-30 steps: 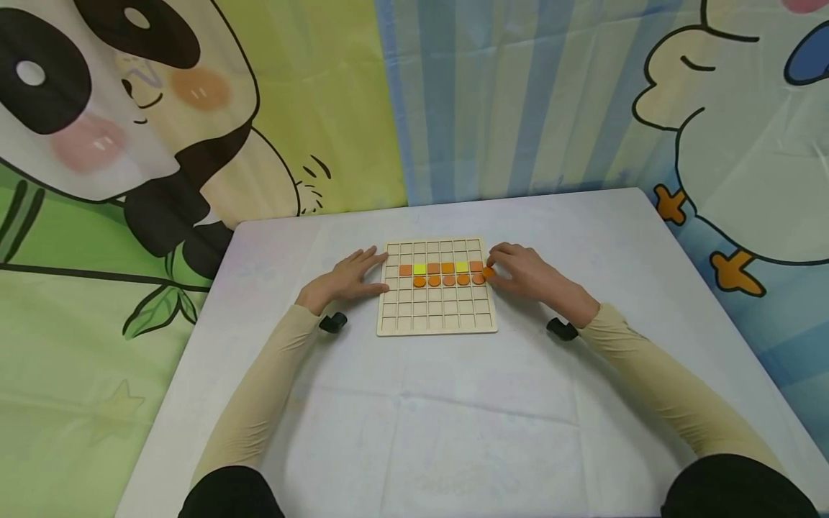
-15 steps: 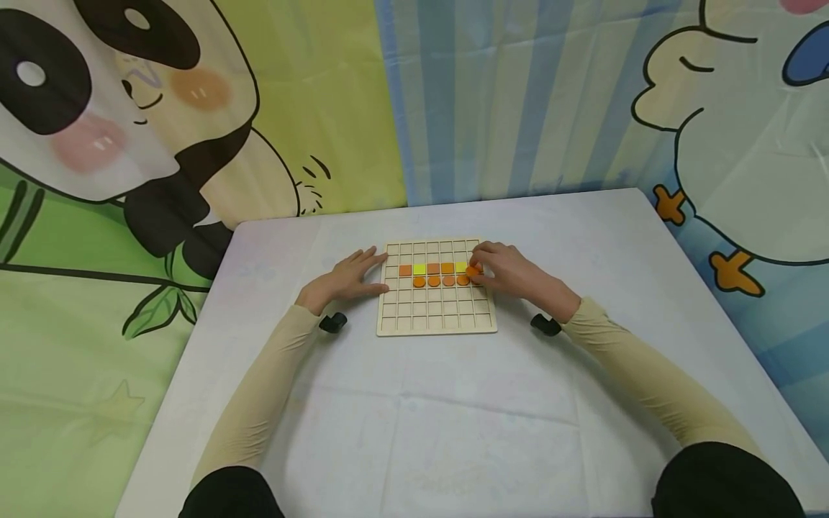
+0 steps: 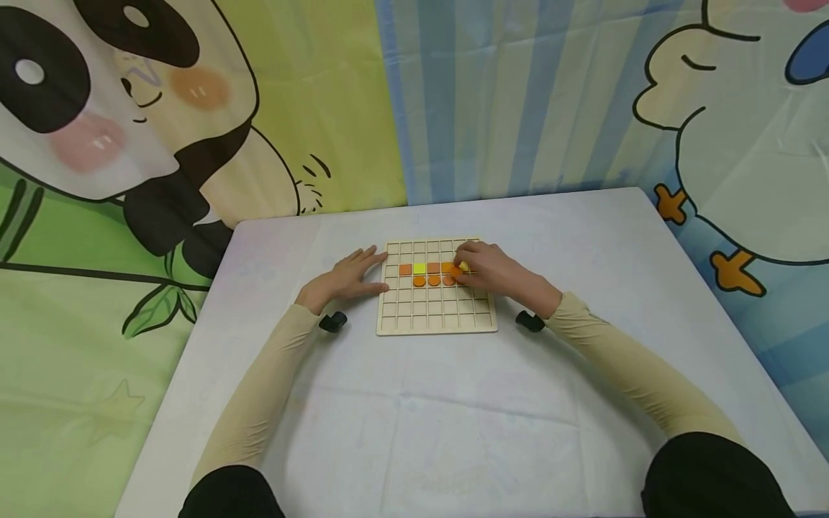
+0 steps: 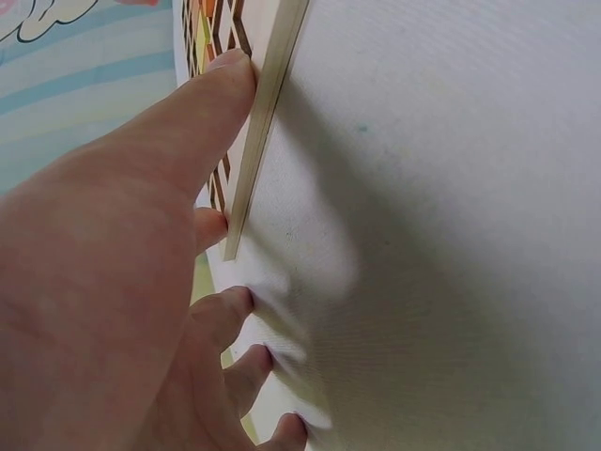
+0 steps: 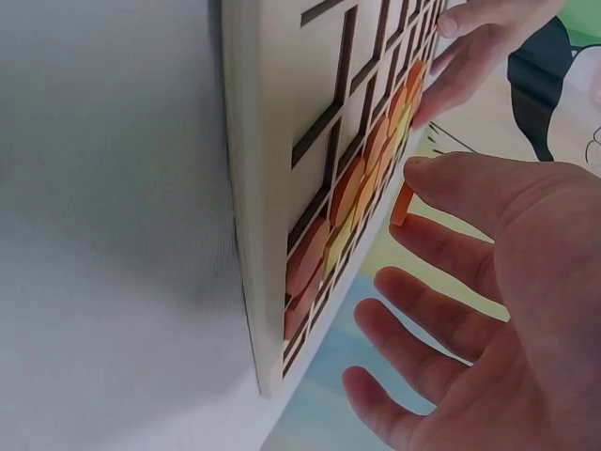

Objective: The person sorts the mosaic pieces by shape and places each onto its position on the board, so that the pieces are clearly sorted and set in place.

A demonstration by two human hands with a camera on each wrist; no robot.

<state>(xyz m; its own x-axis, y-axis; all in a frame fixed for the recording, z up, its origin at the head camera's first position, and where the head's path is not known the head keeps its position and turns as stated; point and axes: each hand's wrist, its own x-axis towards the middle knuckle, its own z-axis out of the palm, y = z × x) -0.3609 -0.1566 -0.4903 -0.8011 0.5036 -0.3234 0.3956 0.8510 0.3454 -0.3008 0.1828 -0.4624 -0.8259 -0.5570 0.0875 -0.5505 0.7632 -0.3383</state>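
Observation:
A light wooden board (image 3: 437, 316) with a square grid lies on the white table. One of its rows holds square orange and yellow tiles (image 3: 419, 268); the row just nearer holds round orange discs (image 3: 434, 280). My left hand (image 3: 345, 279) rests at the board's left edge, fingers spread and thumb touching the rim, as the left wrist view also shows. Over the right part of these rows, my right hand (image 3: 499, 272) pinches an orange disc (image 5: 403, 204) between thumb and index finger, the other fingers spread apart. This hand hides several cells and pieces in the head view.
The white-covered table (image 3: 414, 424) spreads around the board. Behind it hangs a cartoon-printed cloth (image 3: 518, 93). A black strap piece (image 3: 333, 322) sits below the left wrist and another black piece (image 3: 529, 321) below the right wrist.
My right hand has moved left from the board's right edge to above the rows, carrying the orange disc. The left hand stays where it was.

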